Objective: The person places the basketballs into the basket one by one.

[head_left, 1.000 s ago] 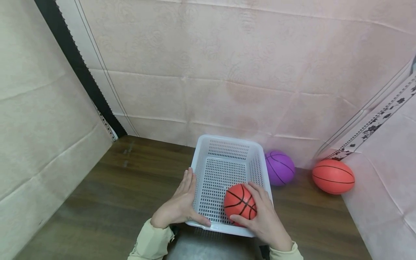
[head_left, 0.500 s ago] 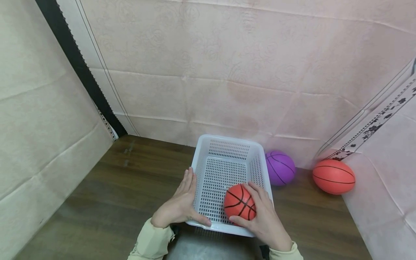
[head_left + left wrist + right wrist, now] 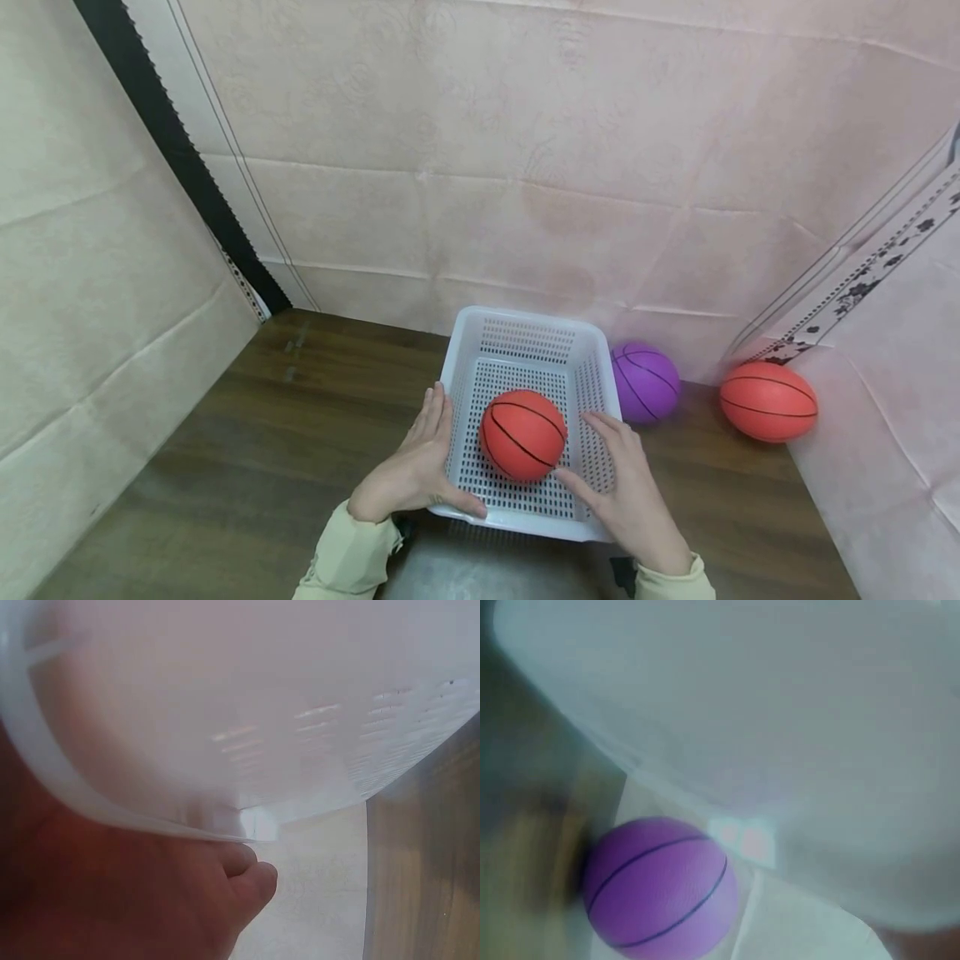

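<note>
A white perforated plastic basket (image 3: 504,521) stands on the wooden table. Inside it lies an orange toy basketball (image 3: 522,435) with black lines. My left hand (image 3: 416,475) rests against the basket's left side, fingers straight along the wall and thumb on the near rim. Over the basket's right side, my right hand (image 3: 630,492) spreads its fingers with nothing held; its thumb tip is beside the ball, and whether they touch is unclear. In the left wrist view, part of my left hand (image 3: 180,889) shows beside the basket wall (image 3: 300,750).
A purple basketball (image 3: 645,382) sits just right of the basket, also visible in the right wrist view as a purple ball (image 3: 660,889). Farther right, another orange basketball (image 3: 768,402) lies by the corner. Cloth-covered walls (image 3: 525,167) enclose the table (image 3: 247,467) behind and at both sides.
My right hand has let go of the orange basketball and shifted right. The ball has moved from the basket's near right part to its middle. My left hand stays put.
</note>
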{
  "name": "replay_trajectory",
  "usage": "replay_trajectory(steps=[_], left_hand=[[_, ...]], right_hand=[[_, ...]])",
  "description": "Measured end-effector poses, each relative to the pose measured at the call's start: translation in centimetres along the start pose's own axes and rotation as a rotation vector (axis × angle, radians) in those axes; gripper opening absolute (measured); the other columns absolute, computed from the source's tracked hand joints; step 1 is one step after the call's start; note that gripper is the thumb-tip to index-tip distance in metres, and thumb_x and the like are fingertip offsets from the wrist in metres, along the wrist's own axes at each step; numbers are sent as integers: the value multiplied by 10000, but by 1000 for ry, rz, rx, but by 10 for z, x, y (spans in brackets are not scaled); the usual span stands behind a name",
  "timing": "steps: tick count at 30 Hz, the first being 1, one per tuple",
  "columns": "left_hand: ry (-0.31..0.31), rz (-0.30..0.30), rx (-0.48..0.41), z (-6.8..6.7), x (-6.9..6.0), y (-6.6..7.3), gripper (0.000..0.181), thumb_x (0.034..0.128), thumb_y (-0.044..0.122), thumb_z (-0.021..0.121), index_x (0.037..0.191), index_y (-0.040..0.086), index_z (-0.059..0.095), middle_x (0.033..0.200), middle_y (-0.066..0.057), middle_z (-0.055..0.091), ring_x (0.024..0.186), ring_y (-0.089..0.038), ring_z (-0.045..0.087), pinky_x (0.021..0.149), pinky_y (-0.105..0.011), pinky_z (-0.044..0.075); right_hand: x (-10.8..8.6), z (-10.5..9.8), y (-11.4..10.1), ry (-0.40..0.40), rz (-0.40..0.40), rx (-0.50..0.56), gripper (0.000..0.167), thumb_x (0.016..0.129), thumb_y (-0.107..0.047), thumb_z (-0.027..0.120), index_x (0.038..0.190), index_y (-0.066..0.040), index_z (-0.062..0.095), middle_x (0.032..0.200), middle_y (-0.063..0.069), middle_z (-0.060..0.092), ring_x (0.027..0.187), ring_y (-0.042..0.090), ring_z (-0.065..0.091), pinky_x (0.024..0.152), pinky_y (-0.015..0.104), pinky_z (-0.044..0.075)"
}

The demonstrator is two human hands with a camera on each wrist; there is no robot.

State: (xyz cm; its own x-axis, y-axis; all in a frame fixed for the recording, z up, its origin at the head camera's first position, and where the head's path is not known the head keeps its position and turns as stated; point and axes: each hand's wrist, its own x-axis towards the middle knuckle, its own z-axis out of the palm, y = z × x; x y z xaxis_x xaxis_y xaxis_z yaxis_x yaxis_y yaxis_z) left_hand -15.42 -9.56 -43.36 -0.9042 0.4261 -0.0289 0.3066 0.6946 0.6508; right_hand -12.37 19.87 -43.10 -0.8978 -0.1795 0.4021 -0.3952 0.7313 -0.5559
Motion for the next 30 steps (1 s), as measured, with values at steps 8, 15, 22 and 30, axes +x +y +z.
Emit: replay_trajectory(steps=[8, 15, 22, 30], left_hand=[[-3, -16, -11, 0, 0, 0, 1536, 483, 639, 878, 1539, 15, -47, 1598, -116, -201, 1458, -256, -178, 1159, -509, 88], [-7, -20, 7, 0, 0, 0, 1538, 476, 662, 865, 1538, 0, -29, 1592, -128, -208, 1456, -264, -183, 1160, -508, 88], [-12, -17, 5, -1, -1, 1, 1532, 489, 663, 863, 1535, -5, -35, 1591, -130, -209, 1453, -257, -188, 1163, -493, 87], [-5, 5, 3, -1, 0, -1, 1535, 488, 644, 875, 1531, -19, -36, 1587, -159, -205, 1450, -279, -193, 1162, -495, 78]], right_hand=[[-1, -14, 12, 110, 19, 40, 764, 778, -261, 835, 1437, -184, 456, 1424, 76, 438, 1288, 234, 379, 989, 571, 355], [-3, -25, 26, 199, 103, 30, 732, 775, -199, 835, 1409, -98, 483, 1421, 159, 421, 1315, 317, 369, 1013, 618, 325], [-9, -43, 37, 331, 221, 32, 736, 769, -156, 832, 1418, -113, 486, 1423, 116, 433, 1294, 275, 405, 1064, 423, 316], [-10, -49, 51, 379, 339, 36, 750, 830, -253, 784, 1471, -149, 409, 1452, 85, 390, 1244, 278, 415, 990, 449, 332]])
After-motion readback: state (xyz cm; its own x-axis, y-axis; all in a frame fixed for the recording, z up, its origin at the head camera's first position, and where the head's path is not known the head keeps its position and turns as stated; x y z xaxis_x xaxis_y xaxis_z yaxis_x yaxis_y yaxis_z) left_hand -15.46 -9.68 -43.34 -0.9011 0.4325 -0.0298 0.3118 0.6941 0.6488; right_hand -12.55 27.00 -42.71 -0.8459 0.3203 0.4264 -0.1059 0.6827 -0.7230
